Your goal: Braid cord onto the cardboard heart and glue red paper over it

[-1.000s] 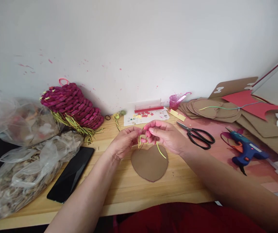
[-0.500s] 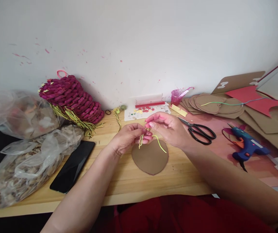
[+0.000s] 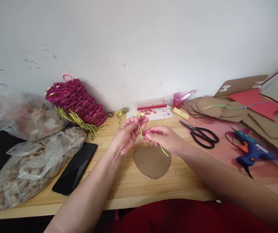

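A thin yellow-green cord [image 3: 140,129] runs between both my hands above the wooden table [image 3: 119,187]. My left hand [image 3: 126,136] is raised and pinches the cord's upper part with thumb and fingertips. Lower and to the right, my right hand [image 3: 164,139] pinches the same cord; a loose end trails down past it. Directly below the hands a brown heart-shaped cardboard piece [image 3: 151,161] lies flat on the table.
Black scissors [image 3: 202,134] and a blue glue gun [image 3: 251,150] lie to the right. Stacked cardboard hearts [image 3: 214,108] and red paper [image 3: 252,100] sit at the back right. A black phone [image 3: 75,168], plastic bags [image 3: 29,165] and magenta woven pieces [image 3: 77,102] occupy the left.
My left hand has risen and now holds the cord higher. My right hand has dropped lower and pulled toward the cardboard heart, stretching the cord between them.
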### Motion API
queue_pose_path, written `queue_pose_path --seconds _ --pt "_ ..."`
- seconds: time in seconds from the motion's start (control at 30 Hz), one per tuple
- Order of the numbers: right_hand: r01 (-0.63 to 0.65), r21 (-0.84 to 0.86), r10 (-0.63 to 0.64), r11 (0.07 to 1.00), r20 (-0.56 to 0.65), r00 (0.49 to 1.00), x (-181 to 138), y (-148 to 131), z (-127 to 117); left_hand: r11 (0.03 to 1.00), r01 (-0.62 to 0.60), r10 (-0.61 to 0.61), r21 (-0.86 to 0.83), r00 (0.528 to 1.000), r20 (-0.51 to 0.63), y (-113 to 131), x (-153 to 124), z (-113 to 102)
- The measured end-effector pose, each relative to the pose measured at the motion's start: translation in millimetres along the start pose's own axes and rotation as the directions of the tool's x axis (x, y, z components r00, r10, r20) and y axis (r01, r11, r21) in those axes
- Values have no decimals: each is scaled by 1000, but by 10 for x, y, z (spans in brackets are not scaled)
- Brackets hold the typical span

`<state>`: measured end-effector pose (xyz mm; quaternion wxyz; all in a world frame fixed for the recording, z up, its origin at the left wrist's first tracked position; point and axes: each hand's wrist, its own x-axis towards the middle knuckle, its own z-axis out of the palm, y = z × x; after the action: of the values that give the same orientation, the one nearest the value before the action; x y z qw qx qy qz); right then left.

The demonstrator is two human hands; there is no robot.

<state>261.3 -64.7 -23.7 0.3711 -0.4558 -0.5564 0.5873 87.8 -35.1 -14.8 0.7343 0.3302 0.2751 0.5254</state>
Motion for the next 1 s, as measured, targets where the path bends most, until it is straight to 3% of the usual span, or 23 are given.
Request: queue_pose_path --seconds 0.23,0.63,0.87,1.0 --pt "36 13 -37 999 37 999 4 25 89 998 -10 8 56 999 37 -65 -44 54" --pt "155 -202 -159 967 -5 987 27 130 112 1000 17 -16 18 999 -34 -62 -41 72" --pt "40 -70 -40 997 -4 999 19 69 104 999 -2 4 49 1000 -28 -50 -43 73" --pt "62 -111 -61 992 16 998 16 71 108 997 2 1 74 999 -39 -60 -45 66"
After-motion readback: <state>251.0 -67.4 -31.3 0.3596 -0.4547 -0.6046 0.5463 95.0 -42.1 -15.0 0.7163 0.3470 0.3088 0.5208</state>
